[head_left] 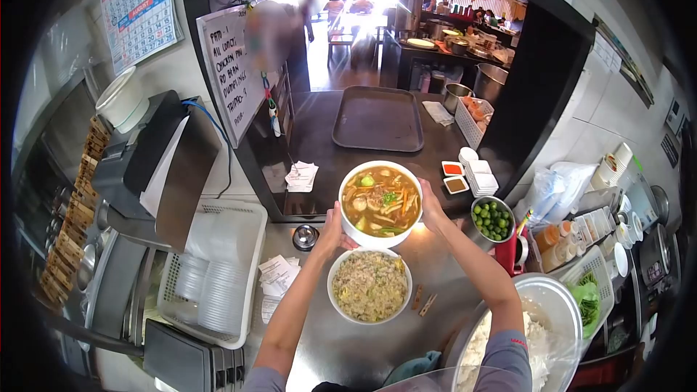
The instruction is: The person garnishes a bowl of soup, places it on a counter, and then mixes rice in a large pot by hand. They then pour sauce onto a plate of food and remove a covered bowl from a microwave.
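White bowl of noodle soup (375, 240) is held between both hands, just beyond a bowl of fried rice (331, 289); the left hand (335, 229) cups its lower left wall and the right hand (431, 207) its right wall, fingers pressed together around the curve. Round, it has no long axis and sits equally near both hands; a dark ledge (319, 131) with a tray (378, 119) lies just past it.

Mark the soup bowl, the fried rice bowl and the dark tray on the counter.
soup bowl (377, 241), head view, white outer wall on its near side.
fried rice bowl (330, 287), head view, left rim.
dark tray (377, 117), head view, bare middle of its floor.
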